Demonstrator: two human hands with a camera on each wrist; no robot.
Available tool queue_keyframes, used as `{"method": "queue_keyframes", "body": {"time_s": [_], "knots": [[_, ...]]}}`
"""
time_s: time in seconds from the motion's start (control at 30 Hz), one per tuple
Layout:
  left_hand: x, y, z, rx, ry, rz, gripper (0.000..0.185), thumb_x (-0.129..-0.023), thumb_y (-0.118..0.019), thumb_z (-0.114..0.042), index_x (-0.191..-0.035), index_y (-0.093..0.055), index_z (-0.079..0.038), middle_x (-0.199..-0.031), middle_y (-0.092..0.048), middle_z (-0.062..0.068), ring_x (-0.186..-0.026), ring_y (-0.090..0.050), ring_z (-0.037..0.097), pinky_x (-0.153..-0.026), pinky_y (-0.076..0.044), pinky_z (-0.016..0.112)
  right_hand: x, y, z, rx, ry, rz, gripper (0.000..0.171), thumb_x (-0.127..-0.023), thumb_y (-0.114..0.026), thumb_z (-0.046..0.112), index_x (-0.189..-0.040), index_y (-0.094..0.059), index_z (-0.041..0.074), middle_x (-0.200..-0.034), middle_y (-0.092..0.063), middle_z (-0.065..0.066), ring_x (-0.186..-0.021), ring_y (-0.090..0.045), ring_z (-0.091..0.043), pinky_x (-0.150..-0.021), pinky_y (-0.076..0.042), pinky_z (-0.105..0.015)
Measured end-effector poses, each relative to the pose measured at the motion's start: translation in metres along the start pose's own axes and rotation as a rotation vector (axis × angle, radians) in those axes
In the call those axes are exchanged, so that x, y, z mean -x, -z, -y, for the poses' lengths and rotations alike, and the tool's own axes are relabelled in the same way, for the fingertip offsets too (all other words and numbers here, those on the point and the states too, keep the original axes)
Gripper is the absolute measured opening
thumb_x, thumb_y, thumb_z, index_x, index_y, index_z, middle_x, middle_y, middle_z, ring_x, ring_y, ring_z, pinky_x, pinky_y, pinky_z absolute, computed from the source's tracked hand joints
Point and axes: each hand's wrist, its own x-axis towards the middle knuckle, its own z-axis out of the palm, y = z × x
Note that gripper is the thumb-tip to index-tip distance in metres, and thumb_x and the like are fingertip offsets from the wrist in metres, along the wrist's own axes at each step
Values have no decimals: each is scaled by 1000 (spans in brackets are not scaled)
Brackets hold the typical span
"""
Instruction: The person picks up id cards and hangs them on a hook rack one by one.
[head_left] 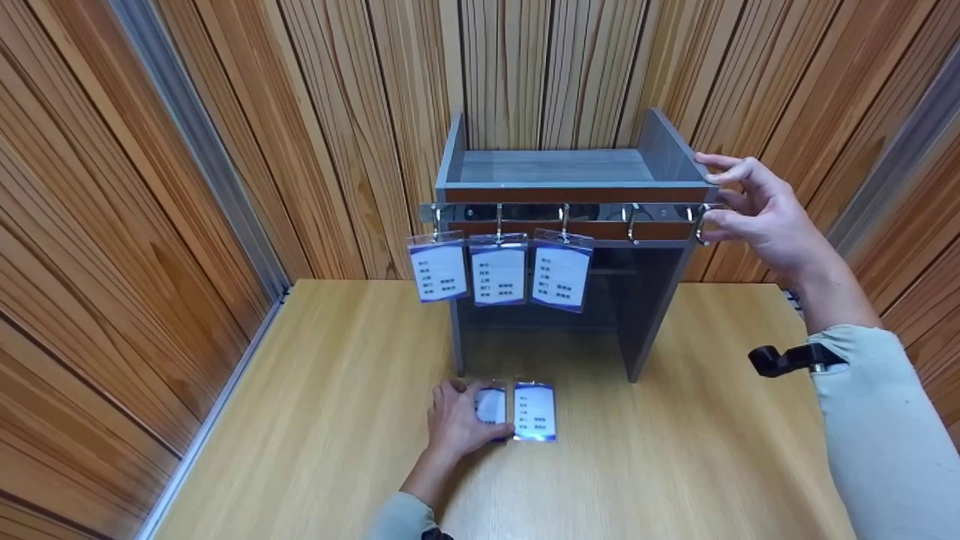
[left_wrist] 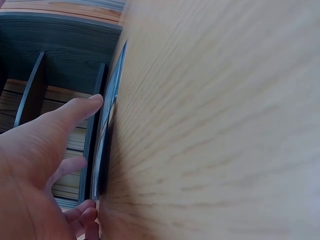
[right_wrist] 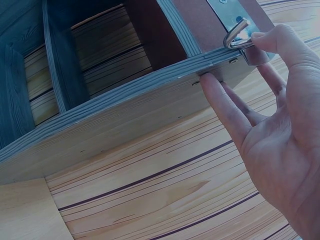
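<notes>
Nearest the wearer, the left hand point(head_left: 459, 421) lies flat on the wooden table point(head_left: 315, 420), fingers spread and straight, covering one badge card point(head_left: 491, 406) at roughly 6 o'clock of the rack — pressing it, not yet pinching it. A second badge card point(head_left: 535, 411) lies just beside it, untouched. Farther back stands the grey hook rack point(head_left: 570, 187), three hanging badges point(head_left: 499, 268) on its left hooks; two right-hand hooks bare. At 3 o'clock, the right hand point(head_left: 750, 210) steadies the rack's end — fingers point(right_wrist: 227, 107) extended and apart against the side panel, index tip resting on the end hook point(right_wrist: 239, 34), seemingly to brace the rack.
</notes>
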Motion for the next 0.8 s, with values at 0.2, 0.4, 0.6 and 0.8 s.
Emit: {"method": "queue_keyframes", "body": {"time_s": [0.2, 0.4, 0.6, 0.8], "knots": [[-1, -1, 0, 1, 3, 3, 81, -74, -103, -50, -146, -75, -23, -144, -54, 22, -129, -46, 36, -100, -51, 55, -1, 0, 1, 8, 0, -6, 32, -109, -63, -5, -138, -62, 6, -172, -49, 4, -137, -71, -12, -87, -68, -27], [1, -2, 0, -12, -11, -7, 80, -76, -103, -47, -147, -76, -23, -144, -55, 23, -129, -47, 37, -97, -51, 54, -1, 0, 0, 17, -5, 3, 32, -109, -64, -5, -139, -61, 6, -173, -49, 4, -138, -70, -10, -88, -68, -26], [0, -2, 1, -2, -14, -17, 71, -78, -102, -39, -144, -78, -22, -143, -57, 24, -125, -47, 38, -95, -50, 53, -1, 0, 0, 17, -3, -3, 32, -109, -64, -5, -138, -62, 6, -172, -50, 4, -138, -71, -11, -88, -68, -26], [1, -2, 2, 44, -11, -30, 61, -80, -101, -29, -137, -81, -19, -142, -57, 25, -123, -49, 38, -96, -50, 54, -1, 0, 0, 19, -13, -9, 33, -109, -64, -3, -139, -62, 7, -171, -50, 5, -137, -71, -11, -88, -68, -26]]}}
